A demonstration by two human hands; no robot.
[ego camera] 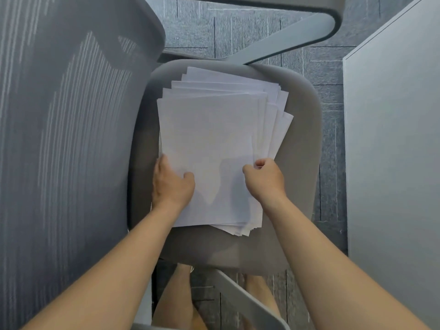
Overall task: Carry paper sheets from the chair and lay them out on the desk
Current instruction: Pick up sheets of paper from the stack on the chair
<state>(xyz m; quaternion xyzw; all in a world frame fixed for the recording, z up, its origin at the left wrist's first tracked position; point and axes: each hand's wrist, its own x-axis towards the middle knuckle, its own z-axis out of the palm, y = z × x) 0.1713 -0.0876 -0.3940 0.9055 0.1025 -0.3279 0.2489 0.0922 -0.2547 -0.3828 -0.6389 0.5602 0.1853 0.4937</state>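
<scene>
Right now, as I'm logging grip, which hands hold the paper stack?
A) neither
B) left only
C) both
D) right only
C: the left hand grips the left edge of the paper stack and the right hand pinches its right edge.

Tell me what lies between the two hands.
In the head view, only the blank top sheet of the paper stack spans the gap between the left hand and the right hand; both grip the stack over the chair seat.
</scene>
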